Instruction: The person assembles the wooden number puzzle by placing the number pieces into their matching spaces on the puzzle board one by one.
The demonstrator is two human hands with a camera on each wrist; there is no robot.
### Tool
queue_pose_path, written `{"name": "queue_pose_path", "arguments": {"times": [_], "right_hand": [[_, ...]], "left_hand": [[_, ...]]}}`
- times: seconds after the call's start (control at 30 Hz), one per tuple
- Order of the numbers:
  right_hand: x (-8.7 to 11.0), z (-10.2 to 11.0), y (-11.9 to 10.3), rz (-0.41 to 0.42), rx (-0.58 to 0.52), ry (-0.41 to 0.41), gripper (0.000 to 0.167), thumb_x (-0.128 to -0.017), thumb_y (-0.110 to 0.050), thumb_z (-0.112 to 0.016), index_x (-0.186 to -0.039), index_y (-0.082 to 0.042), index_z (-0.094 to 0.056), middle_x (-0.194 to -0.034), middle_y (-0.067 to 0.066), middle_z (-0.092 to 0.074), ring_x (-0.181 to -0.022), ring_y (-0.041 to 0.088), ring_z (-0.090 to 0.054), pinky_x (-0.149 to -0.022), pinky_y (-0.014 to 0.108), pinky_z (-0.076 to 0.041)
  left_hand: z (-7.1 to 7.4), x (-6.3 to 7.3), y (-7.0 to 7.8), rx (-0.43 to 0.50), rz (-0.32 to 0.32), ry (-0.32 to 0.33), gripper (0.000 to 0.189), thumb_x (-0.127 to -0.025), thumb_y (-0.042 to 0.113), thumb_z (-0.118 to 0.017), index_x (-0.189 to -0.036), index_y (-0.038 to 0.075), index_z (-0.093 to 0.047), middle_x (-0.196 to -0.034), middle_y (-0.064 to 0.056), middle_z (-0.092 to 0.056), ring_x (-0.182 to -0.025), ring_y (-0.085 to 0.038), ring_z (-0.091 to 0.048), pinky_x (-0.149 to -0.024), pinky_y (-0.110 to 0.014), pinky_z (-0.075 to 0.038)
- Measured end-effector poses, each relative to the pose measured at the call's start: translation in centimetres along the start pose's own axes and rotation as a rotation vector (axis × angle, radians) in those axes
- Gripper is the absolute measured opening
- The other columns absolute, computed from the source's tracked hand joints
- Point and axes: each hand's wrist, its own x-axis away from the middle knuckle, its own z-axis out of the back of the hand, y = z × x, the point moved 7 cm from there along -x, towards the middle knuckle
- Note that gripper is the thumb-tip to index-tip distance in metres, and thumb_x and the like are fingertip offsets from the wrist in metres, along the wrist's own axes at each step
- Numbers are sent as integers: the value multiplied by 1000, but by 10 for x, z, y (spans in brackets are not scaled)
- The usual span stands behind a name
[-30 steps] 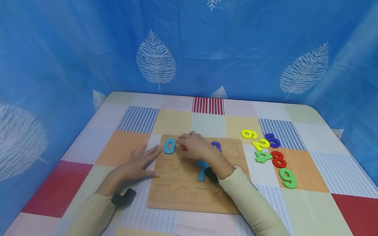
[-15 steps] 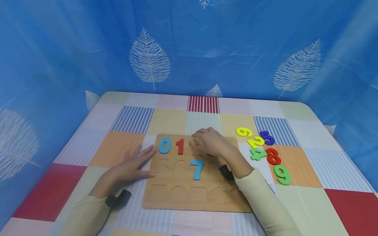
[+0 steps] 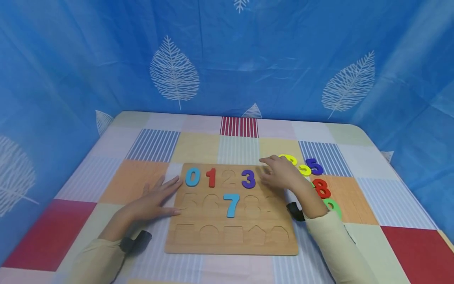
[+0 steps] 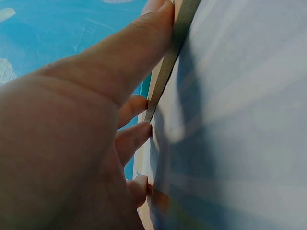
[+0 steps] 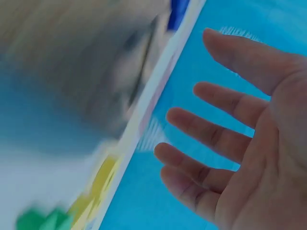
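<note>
Board (image 3: 213, 219) on patchwork cloth (image 3: 241, 150), blue curtain (image 3: 248, 59)

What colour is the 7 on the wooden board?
The 7 is light blue; the head view shows it best.

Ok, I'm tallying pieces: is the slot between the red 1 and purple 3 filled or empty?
Empty: in the head view, the slot shows bare wood inside its 2-shaped outline.

sleeves (image 3: 338, 246): cream, plain | wrist cameras (image 3: 137, 242): black, stubby | cable (image 3: 121, 266) by left sleeve: dark, apparently thin
</note>
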Motion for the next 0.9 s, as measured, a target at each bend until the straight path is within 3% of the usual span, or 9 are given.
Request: {"name": "queue_pose_path", "arguments": {"times": [0.27,0.47,0.63,0.9], "right_hand": [[13,9,65,-175,69,-34,64,-83,-37,-63,-134,-4,-43,-126,28,-48,-109,50,-45,-86,62,-39],[15,9,102,-345,93,-131,74,-79,-44,-64,-134,-1,-40,-131,32,-41,-115,56,-35,-93,70,-26],[19,8,112,-391,65,-151,75,-77,-44,-66,-131,3,-43,-129,34,-40,-115,57,-32,-96,71,-20],[22,3,115,-402,74,-180,69,-77,-45,-66,-119,7,-51,-114,31,-50,-96,44,-42,-90,67,-32]], "left_hand": [[0,2,-3,-5,9,-5,85,-75,54,-64,-143,16,-30,-152,-12,-21,-136,-48,2,-99,-69,11],[1,5,-4,-3,0,9,86,-75,55,-63,-144,17,-29,-151,-12,-21,-136,-50,1,-98,-71,10],[0,4,-4,6,4,10,86,-75,56,-63,-144,18,-29,-152,-12,-21,-136,-49,2,-97,-72,11],[-4,-2,-2,13,-24,0,85,-76,56,-62,-144,18,-28,-152,-12,-20,-136,-48,4,-96,-72,12]]}}
